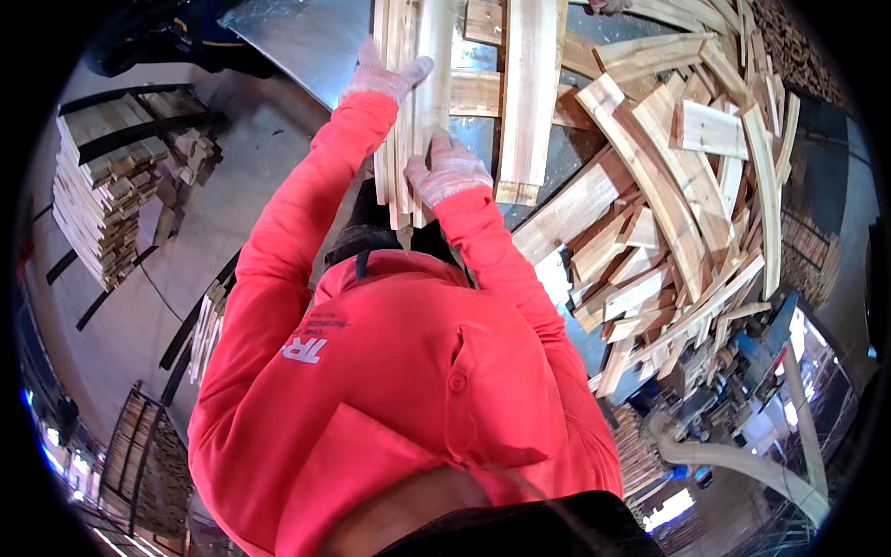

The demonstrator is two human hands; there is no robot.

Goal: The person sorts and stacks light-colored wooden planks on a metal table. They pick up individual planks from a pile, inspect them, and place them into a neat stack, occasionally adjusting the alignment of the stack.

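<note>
A red padded jacket [408, 390] fills the lower centre of the frame. Above it, the right hand [447, 171] in a speckled white knit glove curls closed around the lower end of a bundle of thin pale wooden slats [408, 102], standing on edge at upper centre. The left hand [385, 76], gloved alike, lies flat against the bundle's left side higher up, fingers together. Beyond lies the grey metal counter [306, 37]; a heap of loose pale wooden offcuts [668, 186] spreads across the upper right.
</note>
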